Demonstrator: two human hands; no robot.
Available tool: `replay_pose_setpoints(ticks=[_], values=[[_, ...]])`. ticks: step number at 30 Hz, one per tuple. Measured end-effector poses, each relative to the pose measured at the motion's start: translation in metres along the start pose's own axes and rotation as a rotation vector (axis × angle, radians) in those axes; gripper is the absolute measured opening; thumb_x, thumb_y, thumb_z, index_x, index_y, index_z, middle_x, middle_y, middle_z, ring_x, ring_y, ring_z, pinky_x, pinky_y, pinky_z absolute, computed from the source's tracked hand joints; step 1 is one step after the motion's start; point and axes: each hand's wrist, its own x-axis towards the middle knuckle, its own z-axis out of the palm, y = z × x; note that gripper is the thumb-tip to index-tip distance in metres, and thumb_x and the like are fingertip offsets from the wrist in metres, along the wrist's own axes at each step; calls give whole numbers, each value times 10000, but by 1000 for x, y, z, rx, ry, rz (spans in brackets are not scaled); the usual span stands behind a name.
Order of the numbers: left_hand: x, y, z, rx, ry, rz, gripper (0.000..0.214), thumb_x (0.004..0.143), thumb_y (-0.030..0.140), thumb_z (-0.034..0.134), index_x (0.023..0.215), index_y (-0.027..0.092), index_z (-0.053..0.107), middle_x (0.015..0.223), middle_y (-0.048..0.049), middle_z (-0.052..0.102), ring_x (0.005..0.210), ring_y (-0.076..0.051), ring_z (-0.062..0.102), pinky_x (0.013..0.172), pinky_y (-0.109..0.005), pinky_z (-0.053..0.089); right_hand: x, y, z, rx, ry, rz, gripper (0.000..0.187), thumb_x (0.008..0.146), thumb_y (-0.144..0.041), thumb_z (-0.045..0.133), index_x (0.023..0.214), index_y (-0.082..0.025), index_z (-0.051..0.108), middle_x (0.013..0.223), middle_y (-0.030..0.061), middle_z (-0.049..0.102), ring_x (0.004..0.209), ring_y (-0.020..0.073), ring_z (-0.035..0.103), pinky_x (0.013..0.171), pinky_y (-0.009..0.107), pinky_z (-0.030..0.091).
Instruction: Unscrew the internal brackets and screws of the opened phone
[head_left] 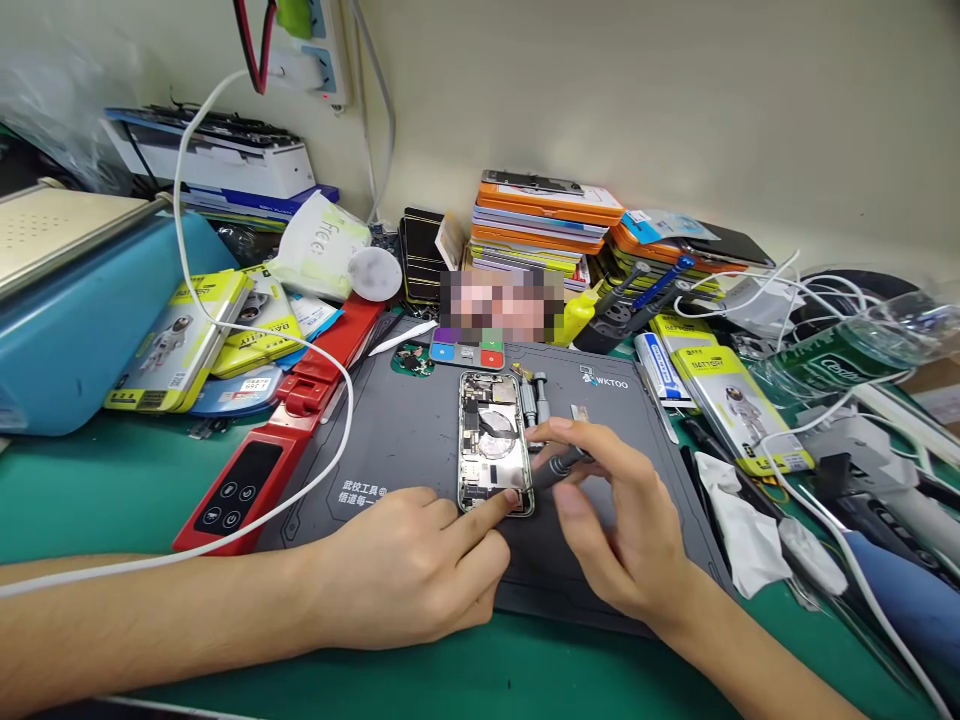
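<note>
An opened phone lies on the grey work mat, its circuit board, flat cable and a round coil showing. My left hand rests at the phone's bottom end, its index fingertip pressed on the lower right corner and the other fingers curled under. The thumb is hidden. My right hand, to the phone's right, has a dark grey screwdriver between thumb and fingers. The tool slants down towards the phone's lower right edge, where its tip is hard to make out.
More screwdrivers lie just beyond the phone. A small tray with coloured squares sits at the mat's far edge. On the left are a red device and a white cable; yellow battery boxes and a bottle crowd the right.
</note>
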Motion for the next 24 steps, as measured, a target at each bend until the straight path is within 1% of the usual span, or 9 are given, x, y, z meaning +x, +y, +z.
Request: replay_pose_setpoints(ticks=[2, 5, 8, 12, 14, 16, 19, 21, 24], values=[[0, 0, 0, 0, -5, 0, 171, 974, 175, 590, 825, 169, 672, 1300, -127, 808, 547, -173, 641, 445, -349, 498, -1, -1, 1, -35, 17, 20, 598, 995, -58, 561, 1547, -269, 475, 1338, 101, 757, 818, 190, 777, 616, 319, 621], [0, 0, -1, -9, -3, 1, 175, 979, 175, 584, 830, 167, 675, 1299, -124, 808, 556, -175, 651, 452, -351, 508, -1, -2, 1, -20, 25, 22, 585, 1012, -66, 494, 1561, -267, 479, 1356, 106, 752, 809, 190, 771, 646, 344, 631], [0, 0, -1, -11, -9, 2, 179, 976, 173, 587, 821, 167, 675, 1304, -122, 807, 549, -176, 647, 446, -353, 506, -1, -3, 2, -35, 38, 18, 627, 995, -83, 582, 1578, -282, 460, 1352, 100, 751, 881, 208, 783, 630, 332, 633], [0, 0, -1, -11, -4, -2, 176, 980, 178, 591, 826, 165, 677, 1302, -126, 807, 550, -177, 645, 446, -355, 508, -1, -2, 4, -17, 24, 15, 651, 993, -36, 502, 1599, -264, 436, 1355, 102, 740, 963, 218, 787, 669, 350, 647], [1, 0, -2, -10, -4, 2, 178, 982, 180, 588, 829, 165, 679, 1297, -129, 809, 550, -175, 644, 446, -352, 502, -1, -1, 4, -25, 24, -5, 638, 990, -59, 545, 1590, -251, 444, 1371, 114, 727, 1000, 230, 784, 653, 347, 644], [1, 0, -2, -6, -6, 6, 187, 982, 181, 584, 821, 167, 677, 1288, -129, 812, 543, -172, 638, 442, -349, 491, 0, 0, 4, -50, 32, -14, 647, 979, -65, 618, 1575, -253, 453, 1288, 100, 748, 966, 224, 783, 627, 332, 636], [2, 0, -2, 0, -5, 7, 197, 980, 180, 582, 804, 169, 670, 1283, -133, 814, 535, -172, 632, 437, -350, 487, 0, 0, 5, -60, 32, -6, 628, 985, -50, 626, 1557, -255, 469, 1132, 63, 759, 832, 195, 764, 619, 332, 638], [1, 0, -2, 1, -6, 7, 196, 978, 174, 580, 802, 170, 667, 1285, -134, 812, 535, -171, 634, 437, -350, 490, -1, -1, 6, -62, 45, 6, 622, 993, -55, 629, 1558, -261, 470, 1141, 66, 751, 800, 186, 755, 612, 333, 640], [0, 0, -2, 3, -7, 4, 192, 981, 175, 574, 812, 171, 664, 1293, -130, 810, 548, -169, 645, 442, -346, 496, -1, -3, 7, -15, 80, 47, 615, 1008, -59, 621, 1559, -288, 470, 1154, 72, 735, 861, 198, 762, 620, 329, 651]])
